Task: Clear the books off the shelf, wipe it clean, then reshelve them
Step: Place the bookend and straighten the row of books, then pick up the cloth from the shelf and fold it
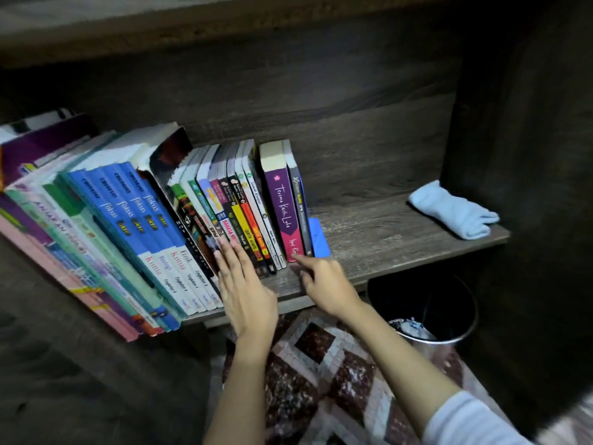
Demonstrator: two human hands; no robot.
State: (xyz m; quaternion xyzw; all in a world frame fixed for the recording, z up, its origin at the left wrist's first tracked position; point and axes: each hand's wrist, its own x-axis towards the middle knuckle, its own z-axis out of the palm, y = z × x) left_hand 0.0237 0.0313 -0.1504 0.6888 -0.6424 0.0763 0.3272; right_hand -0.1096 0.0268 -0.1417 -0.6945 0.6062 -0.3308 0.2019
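You are reaching toward the row of books (pixel 192 220), which is standing on the left and middle of the shelf (pixel 385 239), spines facing you and leaning a little leftward. Your left hand (pixel 247 290) is lying flat with its fingers straight, fingertips resting against the lower spines of the thin paperbacks and gripping nothing. Your right hand (pixel 327 284) is pointing its forefinger at the foot of the purple book (pixel 284 207), touching or almost touching it, while the other fingers are curling loosely around nothing.

The thin paperbacks are probably going to feel light and floppy, with glossy covers that may slide against each other, so you are likely better off squeezing a small batch between both palms from its two ends than pulling on one spine. The blue textbooks (pixel 138 226) further left are looking thicker and heavier; supporting them from underneath seems wise.

A blue bookend (pixel 319 236) is standing just beside the last dark book (pixel 301 213), so that end may topple once you are lifting it away. To the right the board is running bare as far as the folded cloth (pixel 455 210) lying near the side wall (pixel 513 155). The front edge is staying open toward you, with a bin (pixel 465 322) sitting below it on the right, and the board above (pixel 224 43) is hanging well clear of the book tops.
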